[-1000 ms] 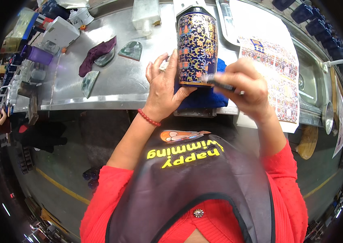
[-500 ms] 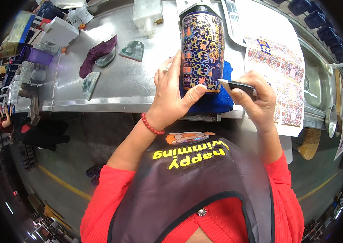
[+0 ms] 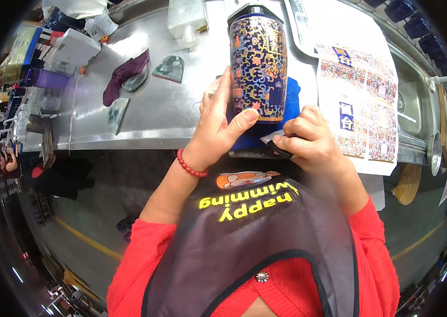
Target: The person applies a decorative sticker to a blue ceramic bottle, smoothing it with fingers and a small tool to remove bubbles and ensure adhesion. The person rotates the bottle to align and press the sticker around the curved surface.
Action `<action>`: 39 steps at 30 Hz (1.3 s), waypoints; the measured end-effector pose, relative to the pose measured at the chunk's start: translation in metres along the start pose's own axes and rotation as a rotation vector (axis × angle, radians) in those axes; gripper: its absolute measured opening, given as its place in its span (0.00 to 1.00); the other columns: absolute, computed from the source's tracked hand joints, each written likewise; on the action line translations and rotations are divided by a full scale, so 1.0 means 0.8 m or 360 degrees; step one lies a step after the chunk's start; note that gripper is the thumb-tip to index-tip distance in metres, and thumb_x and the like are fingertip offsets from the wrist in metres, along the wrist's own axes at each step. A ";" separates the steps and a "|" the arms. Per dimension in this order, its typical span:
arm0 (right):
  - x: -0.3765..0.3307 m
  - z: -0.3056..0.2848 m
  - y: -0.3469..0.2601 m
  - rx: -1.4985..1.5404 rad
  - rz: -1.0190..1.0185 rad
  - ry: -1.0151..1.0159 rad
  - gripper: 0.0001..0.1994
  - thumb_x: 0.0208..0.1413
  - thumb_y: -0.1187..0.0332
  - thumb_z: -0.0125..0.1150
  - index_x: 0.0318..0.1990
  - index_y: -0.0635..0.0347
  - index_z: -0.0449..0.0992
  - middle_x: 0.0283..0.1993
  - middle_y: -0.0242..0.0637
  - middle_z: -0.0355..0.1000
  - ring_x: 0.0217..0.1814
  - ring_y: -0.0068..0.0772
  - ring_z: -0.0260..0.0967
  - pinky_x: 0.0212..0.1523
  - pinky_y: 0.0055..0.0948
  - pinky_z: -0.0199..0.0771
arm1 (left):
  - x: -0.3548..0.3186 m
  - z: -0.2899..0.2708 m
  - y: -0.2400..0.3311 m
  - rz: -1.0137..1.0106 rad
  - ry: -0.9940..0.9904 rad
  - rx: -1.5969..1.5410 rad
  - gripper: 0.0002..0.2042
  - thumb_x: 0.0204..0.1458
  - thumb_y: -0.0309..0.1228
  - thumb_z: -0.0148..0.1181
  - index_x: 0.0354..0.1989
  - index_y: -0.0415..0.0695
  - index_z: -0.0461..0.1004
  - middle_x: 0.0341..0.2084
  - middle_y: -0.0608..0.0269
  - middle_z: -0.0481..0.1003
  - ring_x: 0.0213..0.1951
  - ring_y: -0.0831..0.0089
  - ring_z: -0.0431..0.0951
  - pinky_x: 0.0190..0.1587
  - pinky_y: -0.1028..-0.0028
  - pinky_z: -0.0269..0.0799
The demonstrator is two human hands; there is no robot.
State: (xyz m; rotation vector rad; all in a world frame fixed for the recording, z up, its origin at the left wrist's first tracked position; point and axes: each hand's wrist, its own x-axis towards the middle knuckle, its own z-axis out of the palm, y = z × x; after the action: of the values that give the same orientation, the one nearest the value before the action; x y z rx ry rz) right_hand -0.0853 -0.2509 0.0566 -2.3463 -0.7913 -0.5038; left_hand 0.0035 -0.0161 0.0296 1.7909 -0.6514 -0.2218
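Observation:
A dark blue bottle (image 3: pixel 258 63) with a multicoloured scroll-and-flower pattern lies on a blue cloth (image 3: pixel 293 95), its neck pointing away from me. My left hand (image 3: pixel 218 113) grips it along the left side, thumb over the lower front and fingers against the flank. Just below the bottle's base, my right hand (image 3: pixel 310 134) is closed around a black-handled tool (image 3: pixel 280 150) with a pale flat tip. That tip (image 3: pixel 270 138) points left over the cloth's near edge, apart from the bottle. Most of the handle is hidden in my fingers.
Patterned print sheets (image 3: pixel 358 105) lie to the right, beside a metal sink (image 3: pixel 416 105). On the steel table (image 3: pixel 155 111) at left are a purple cloth (image 3: pixel 123 76) and green-white stone-like pieces (image 3: pixel 169 67). A clear container (image 3: pixel 186 21) stands at the back.
My right hand has moved down and left, taking the tool from the bottle's lower right edge to below its base. The bottle and left hand have shifted slightly left in view.

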 end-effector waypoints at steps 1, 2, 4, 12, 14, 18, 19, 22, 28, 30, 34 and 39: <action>-0.001 -0.002 0.000 0.0129 0.0049 0.0141 0.15 0.38 0.73 0.75 0.38 0.54 0.82 0.35 0.30 0.71 0.35 0.35 0.67 0.41 0.36 0.65 | -0.001 0.000 0.001 -0.0023 0.0017 0.0039 0.49 0.59 0.56 0.62 0.75 0.29 0.49 0.68 0.38 0.61 0.69 0.48 0.57 0.73 0.52 0.42; -0.001 -0.004 0.001 0.0247 0.0126 0.0230 0.16 0.38 0.73 0.76 0.38 0.54 0.82 0.35 0.31 0.72 0.35 0.35 0.68 0.41 0.36 0.66 | -0.005 0.001 0.003 0.0104 0.0049 0.0303 0.49 0.58 0.56 0.62 0.75 0.30 0.48 0.68 0.39 0.61 0.69 0.48 0.57 0.72 0.49 0.40; 0.004 -0.011 0.005 0.0212 0.0134 0.0458 0.16 0.39 0.75 0.79 0.38 0.58 0.82 0.34 0.33 0.70 0.34 0.34 0.64 0.37 0.36 0.64 | -0.011 0.000 0.006 0.0344 0.0111 0.0822 0.50 0.58 0.57 0.61 0.75 0.30 0.48 0.68 0.40 0.61 0.69 0.48 0.57 0.71 0.42 0.37; 0.025 -0.015 0.000 0.0072 -0.0062 0.0078 0.14 0.40 0.73 0.72 0.39 0.53 0.82 0.34 0.32 0.70 0.35 0.36 0.68 0.45 0.38 0.63 | -0.002 -0.003 -0.017 0.0472 0.0119 0.0965 0.56 0.52 0.68 0.58 0.76 0.34 0.49 0.68 0.45 0.62 0.69 0.48 0.58 0.68 0.35 0.37; 0.022 -0.018 -0.001 0.0113 0.0090 0.0101 0.14 0.40 0.74 0.76 0.38 0.55 0.82 0.34 0.33 0.71 0.35 0.37 0.68 0.43 0.37 0.65 | -0.001 -0.005 -0.018 0.0452 0.0062 0.0716 0.54 0.55 0.65 0.59 0.76 0.33 0.48 0.68 0.44 0.62 0.70 0.50 0.58 0.71 0.43 0.39; 0.014 -0.013 0.005 0.0212 0.0352 0.0335 0.14 0.43 0.76 0.77 0.39 0.59 0.82 0.33 0.35 0.72 0.34 0.34 0.68 0.34 0.31 0.66 | -0.002 -0.008 -0.012 0.0299 0.0017 0.0438 0.49 0.59 0.58 0.60 0.76 0.33 0.47 0.67 0.44 0.62 0.69 0.52 0.59 0.72 0.52 0.42; 0.012 -0.011 0.005 0.0222 0.0367 0.0345 0.13 0.45 0.77 0.77 0.40 0.61 0.81 0.33 0.36 0.71 0.33 0.32 0.68 0.31 0.29 0.65 | -0.002 -0.005 -0.010 0.0250 0.0027 0.0414 0.49 0.59 0.57 0.61 0.76 0.33 0.47 0.67 0.44 0.63 0.68 0.52 0.59 0.72 0.53 0.42; 0.008 -0.005 0.006 0.0213 0.0392 0.0355 0.12 0.49 0.77 0.75 0.41 0.64 0.80 0.33 0.37 0.71 0.33 0.28 0.69 0.30 0.26 0.66 | 0.002 -0.004 -0.009 0.0242 0.0036 0.0356 0.48 0.59 0.54 0.62 0.76 0.33 0.47 0.67 0.45 0.63 0.67 0.53 0.61 0.71 0.55 0.44; 0.004 0.001 0.003 0.0412 0.0657 0.0450 0.10 0.52 0.75 0.74 0.41 0.63 0.80 0.34 0.36 0.74 0.32 0.30 0.68 0.31 0.27 0.67 | 0.000 -0.007 -0.012 0.0118 -0.0034 0.0131 0.48 0.59 0.54 0.62 0.76 0.33 0.47 0.67 0.43 0.63 0.67 0.53 0.61 0.72 0.55 0.44; 0.003 0.004 0.003 0.0505 0.0699 0.0475 0.10 0.54 0.74 0.73 0.42 0.64 0.80 0.34 0.36 0.73 0.32 0.28 0.68 0.32 0.25 0.67 | 0.000 -0.009 -0.012 0.0097 -0.0049 0.0043 0.49 0.59 0.55 0.61 0.76 0.32 0.46 0.68 0.42 0.62 0.67 0.52 0.61 0.72 0.55 0.43; -0.004 0.008 0.004 0.0506 0.0804 0.0594 0.08 0.59 0.71 0.71 0.41 0.64 0.78 0.32 0.33 0.72 0.31 0.22 0.67 0.31 0.22 0.67 | -0.012 -0.011 -0.006 0.0413 0.0138 0.0591 0.41 0.59 0.54 0.61 0.74 0.42 0.58 0.68 0.49 0.66 0.66 0.53 0.62 0.72 0.50 0.40; -0.012 0.010 0.005 0.0558 0.0938 0.0642 0.09 0.61 0.69 0.69 0.40 0.65 0.77 0.30 0.30 0.73 0.31 0.17 0.66 0.31 0.19 0.66 | -0.031 -0.001 0.000 0.0818 0.0258 0.1220 0.23 0.58 0.45 0.63 0.62 0.53 0.78 0.60 0.58 0.75 0.63 0.56 0.68 0.72 0.44 0.39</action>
State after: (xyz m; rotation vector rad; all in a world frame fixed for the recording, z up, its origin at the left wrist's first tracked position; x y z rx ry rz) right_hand -0.0886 -0.2526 0.0440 -1.9291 0.0137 -0.5017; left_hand -0.0167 -0.0019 0.0254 2.2382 -1.1492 0.5915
